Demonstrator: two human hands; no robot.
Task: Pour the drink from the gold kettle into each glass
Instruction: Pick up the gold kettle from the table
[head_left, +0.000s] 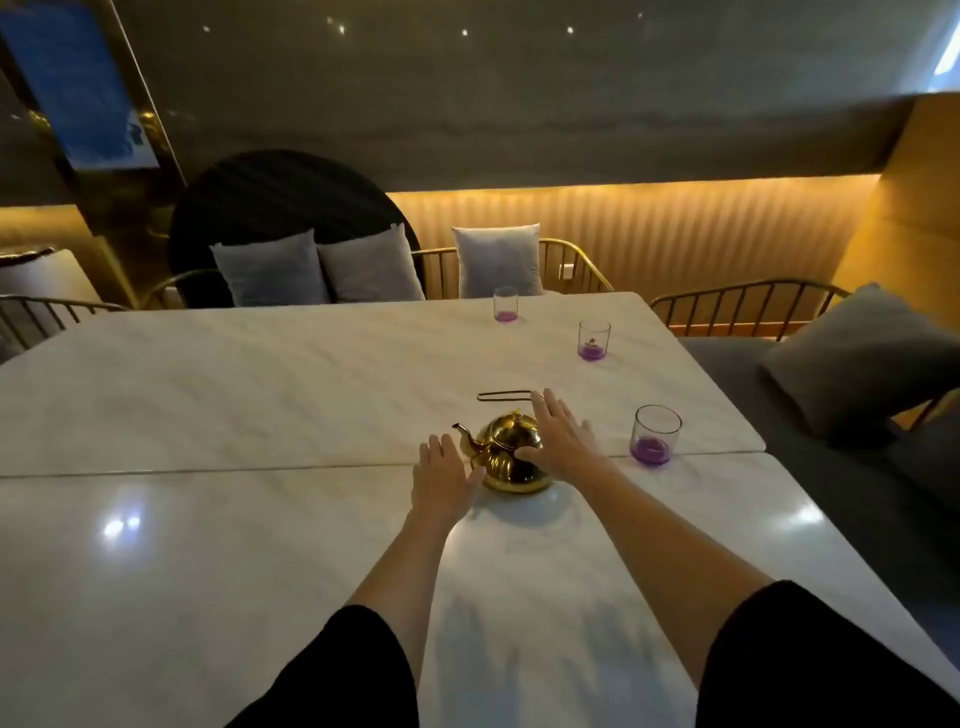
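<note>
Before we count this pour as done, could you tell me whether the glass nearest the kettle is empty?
Not empty: the nearest glass holds a shallow purple layer at its bottom, with the rest clear.

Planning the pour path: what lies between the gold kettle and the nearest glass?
Only the right hand, resting on the gold kettle; the table toward the nearest glass is bare, head view.
</note>
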